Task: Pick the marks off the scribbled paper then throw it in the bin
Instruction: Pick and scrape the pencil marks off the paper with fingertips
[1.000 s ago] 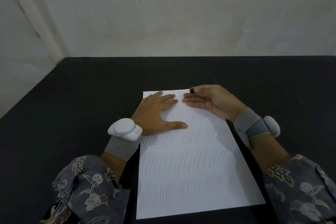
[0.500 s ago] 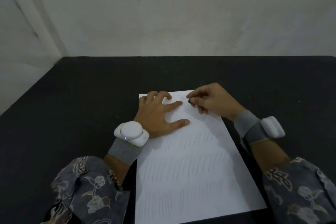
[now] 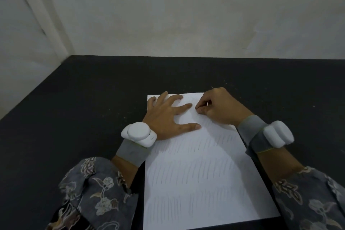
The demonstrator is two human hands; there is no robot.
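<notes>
Left hand (image 3: pixel 169 115) flat, fingers spread, pressing the smooth white paper (image 3: pixel 197 170) near its far-left corner. Right hand (image 3: pixel 217 109) just beside it, fingertips curled onto the sheet; whether they pinch anything, I cannot tell. Faint pencil strokes below; matte black table (image 3: pixel 74 102) all around.

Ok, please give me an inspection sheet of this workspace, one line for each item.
Surface: black table, pale specks near the paper's far edge.
Job's things: paper flat, rows of pencil strokes; top strip mostly clean. No bin seen.
Clutter: nothing seen.
Hands: left hand flat, fingers spread on the paper's top left; right hand curled, fingertips at the paper; what it holds is hidden.
Cables: nothing seen.
Surroundings: white wall; a white device on each wrist.
</notes>
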